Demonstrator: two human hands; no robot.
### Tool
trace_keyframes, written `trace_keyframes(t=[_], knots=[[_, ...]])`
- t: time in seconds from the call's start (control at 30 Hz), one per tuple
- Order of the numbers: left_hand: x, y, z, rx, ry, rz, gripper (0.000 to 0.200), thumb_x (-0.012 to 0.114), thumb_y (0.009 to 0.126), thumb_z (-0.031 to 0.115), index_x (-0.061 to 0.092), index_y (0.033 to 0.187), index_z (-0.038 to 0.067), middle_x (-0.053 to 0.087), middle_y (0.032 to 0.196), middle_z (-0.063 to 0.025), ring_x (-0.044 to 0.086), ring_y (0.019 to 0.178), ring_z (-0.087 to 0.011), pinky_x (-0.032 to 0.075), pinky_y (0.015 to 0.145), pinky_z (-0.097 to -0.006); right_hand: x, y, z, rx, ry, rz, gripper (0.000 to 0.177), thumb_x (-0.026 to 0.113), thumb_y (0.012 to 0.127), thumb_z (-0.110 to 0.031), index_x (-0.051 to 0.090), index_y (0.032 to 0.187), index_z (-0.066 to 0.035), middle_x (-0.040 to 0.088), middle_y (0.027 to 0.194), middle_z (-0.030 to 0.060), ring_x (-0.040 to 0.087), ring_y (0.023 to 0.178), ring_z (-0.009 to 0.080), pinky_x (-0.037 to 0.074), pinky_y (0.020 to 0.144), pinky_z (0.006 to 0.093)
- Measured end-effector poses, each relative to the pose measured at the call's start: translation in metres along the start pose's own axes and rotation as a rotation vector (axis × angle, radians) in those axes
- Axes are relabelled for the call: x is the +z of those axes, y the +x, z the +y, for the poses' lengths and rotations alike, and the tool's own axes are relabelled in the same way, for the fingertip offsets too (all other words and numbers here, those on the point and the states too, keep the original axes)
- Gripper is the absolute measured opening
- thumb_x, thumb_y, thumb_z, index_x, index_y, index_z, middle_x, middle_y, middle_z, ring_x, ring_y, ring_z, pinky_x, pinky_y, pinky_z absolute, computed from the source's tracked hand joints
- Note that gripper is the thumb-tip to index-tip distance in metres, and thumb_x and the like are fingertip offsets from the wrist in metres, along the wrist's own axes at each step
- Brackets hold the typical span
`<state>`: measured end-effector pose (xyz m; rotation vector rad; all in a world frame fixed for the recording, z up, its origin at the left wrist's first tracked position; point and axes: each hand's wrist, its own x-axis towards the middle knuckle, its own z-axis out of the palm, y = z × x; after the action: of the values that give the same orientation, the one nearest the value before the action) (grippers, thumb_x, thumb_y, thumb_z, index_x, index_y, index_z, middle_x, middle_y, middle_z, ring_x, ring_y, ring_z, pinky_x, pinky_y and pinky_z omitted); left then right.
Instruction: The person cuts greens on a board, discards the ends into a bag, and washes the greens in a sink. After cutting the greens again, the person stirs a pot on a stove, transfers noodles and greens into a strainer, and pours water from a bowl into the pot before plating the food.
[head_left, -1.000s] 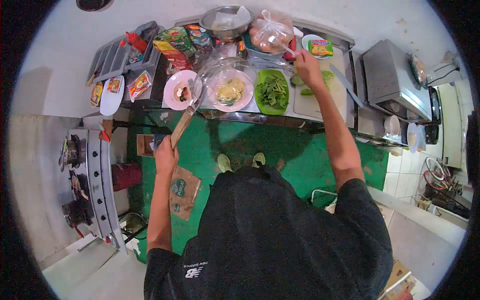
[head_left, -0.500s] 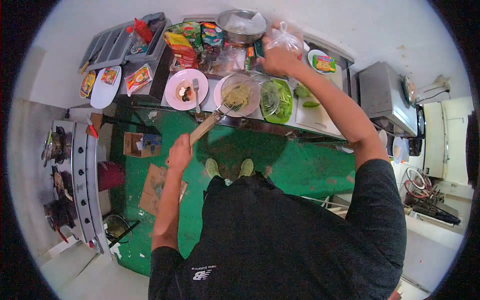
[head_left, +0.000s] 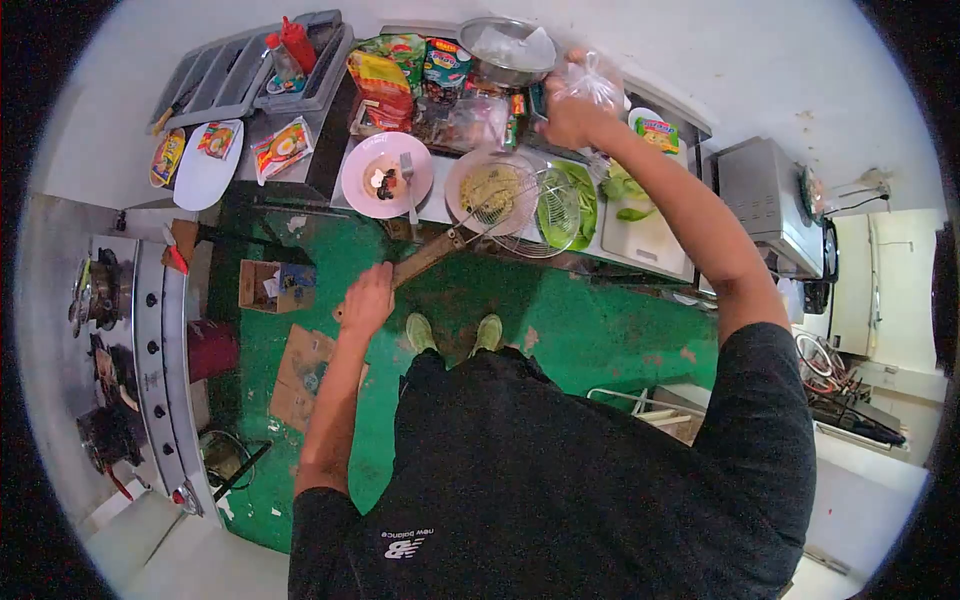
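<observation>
My left hand (head_left: 369, 300) is closed around the wooden handle of a wire strainer (head_left: 545, 215). The strainer's mesh overlaps the right side of a pink plate of noodles (head_left: 488, 190) and part of a green tray of cut greens (head_left: 578, 205). At the back of the table my right hand (head_left: 572, 120) is at a clear plastic bag (head_left: 592, 85); its fingers are partly hidden, so its grip is unclear. Left of the noodles lies a second pink plate (head_left: 352, 180) with a fork (head_left: 409, 185) and some dark and white food.
Seasoning packets (head_left: 380, 85) and a metal bowl (head_left: 505, 70) stand at the back. A white cutting board (head_left: 650, 240) with greens is on the right. A stove (head_left: 150, 370) is at the far left, and a steel oven (head_left: 755, 200) stands right. Cardboard (head_left: 300, 370) lies on the floor.
The strainer has shifted right and lower, uncovering more of the noodles. My right hand remains at the bag. The view has shifted slightly.
</observation>
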<state>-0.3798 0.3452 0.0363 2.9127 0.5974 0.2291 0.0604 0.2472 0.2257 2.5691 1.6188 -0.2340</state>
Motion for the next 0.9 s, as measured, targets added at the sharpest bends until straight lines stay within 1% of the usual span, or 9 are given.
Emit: trace_keyframes(t=[0.1, 0.27, 0.4, 0.5, 0.63, 0.7, 0.77, 0.83, 0.9], knots=[[-0.011, 0.002, -0.004, 0.008, -0.033, -0.041, 0.040, 0.060, 0.083, 0.015, 0.054, 0.120, 0.002, 0.062, 0.112, -0.0160, 0.062, 0.098, -0.0329, 0.055, 0.076, -0.0436, 0.005, 0.001, 0.005, -0.065, -0.021, -0.196, 0.057, 0.046, 0.094, -0.045, 0.070, 0.091, 0.006, 0.066, 0.097, 0.0306, 0.065, 0.094, 0.0435, 0.051, 0.085, 0.0507], [-0.003, 0.001, -0.015, -0.028, -0.112, -0.078, 0.041, 0.060, 0.082, 0.014, 0.054, 0.120, 0.001, 0.061, 0.113, -0.0171, 0.062, 0.098, -0.0355, 0.054, 0.079, -0.0461, 0.014, -0.013, 0.003, 0.069, 0.046, 0.007, 0.052, 0.053, 0.094, -0.044, 0.064, 0.092, 0.007, 0.065, 0.090, 0.0303, 0.063, 0.092, 0.0454, 0.048, 0.084, 0.0512], [0.007, -0.005, -0.018, -0.025, -0.170, -0.033, 0.041, 0.061, 0.081, 0.012, 0.052, 0.120, 0.002, 0.061, 0.112, -0.0180, 0.061, 0.099, -0.0379, 0.052, 0.081, -0.0483, 0.042, -0.020, 0.016, -0.051, -0.041, 0.045, 0.051, 0.053, 0.095, -0.042, 0.064, 0.088, 0.007, 0.065, 0.086, 0.0298, 0.063, 0.089, 0.0454, 0.048, 0.082, 0.0509], [-0.006, -0.008, -0.004, -0.092, -0.289, -0.023, 0.040, 0.060, 0.082, 0.012, 0.051, 0.119, 0.002, 0.061, 0.112, -0.0197, 0.061, 0.097, -0.0388, 0.052, 0.082, -0.0482, 0.035, -0.029, 0.020, -0.131, 0.118, 0.301, 0.048, 0.052, 0.096, -0.040, 0.064, 0.085, 0.006, 0.065, 0.083, 0.0290, 0.063, 0.083, 0.0443, 0.048, 0.079, 0.0502], [-0.009, -0.022, 0.006, -0.111, -0.380, 0.080, 0.038, 0.060, 0.084, 0.014, 0.049, 0.118, 0.002, 0.061, 0.108, -0.0223, 0.060, 0.097, -0.0412, 0.051, 0.081, -0.0495, 0.001, -0.038, 0.038, 0.164, 0.278, 0.211, 0.050, 0.050, 0.098, -0.042, 0.064, 0.087, 0.005, 0.064, 0.082, 0.0270, 0.063, 0.078, 0.0421, 0.047, 0.075, 0.0473], [-0.045, -0.023, 0.015, -0.372, -0.539, -0.144, 0.037, 0.061, 0.089, 0.019, 0.048, 0.118, 0.002, 0.063, 0.096, -0.0240, 0.059, 0.092, -0.0457, 0.050, 0.077, -0.0489, 0.002, -0.055, 0.046, 0.317, 0.358, 0.284, 0.051, 0.049, 0.098, -0.044, 0.064, 0.089, 0.004, 0.064, 0.083, 0.0268, 0.063, 0.077, 0.0415, 0.047, 0.073, 0.0461], [-0.055, -0.040, 0.011, -0.409, -0.647, -0.148, 0.037, 0.060, 0.091, 0.023, 0.048, 0.120, 0.003, 0.063, 0.091, -0.0245, 0.061, 0.088, -0.0459, 0.049, 0.074, -0.0485, 0.025, -0.082, 0.052, 0.319, 0.255, 0.313, 0.050, 0.046, 0.100, -0.042, 0.065, 0.090, 0.003, 0.064, 0.081, 0.0254, 0.062, 0.074, 0.0370, 0.047, 0.071, 0.0437], [-0.059, -0.057, 0.014, -0.485, -0.740, -0.117, 0.038, 0.060, 0.094, 0.027, 0.048, 0.121, 0.003, 0.063, 0.086, -0.0251, 0.062, 0.085, -0.0462, 0.049, 0.072, -0.0482, 0.060, -0.118, 0.033, 0.191, 0.550, 0.458, 0.056, 0.041, 0.100, -0.045, 0.065, 0.083, 0.002, 0.065, 0.089, 0.0294, 0.064, 0.080, 0.0403, 0.048, 0.073, 0.0474], [-0.061, -0.092, 0.016, -0.494, -0.799, 0.068, 0.044, 0.059, 0.095, 0.035, 0.048, 0.124, 0.004, 0.065, 0.086, -0.0244, 0.066, 0.080, -0.0402, 0.048, 0.069, -0.0470, 0.129, -0.132, 0.043, 0.094, 0.526, 0.466, 0.045, 0.046, 0.099, -0.041, 0.067, 0.095, -0.001, 0.066, 0.103, 0.0288, 0.065, 0.090, 0.0355, 0.049, 0.078, 0.0460]])
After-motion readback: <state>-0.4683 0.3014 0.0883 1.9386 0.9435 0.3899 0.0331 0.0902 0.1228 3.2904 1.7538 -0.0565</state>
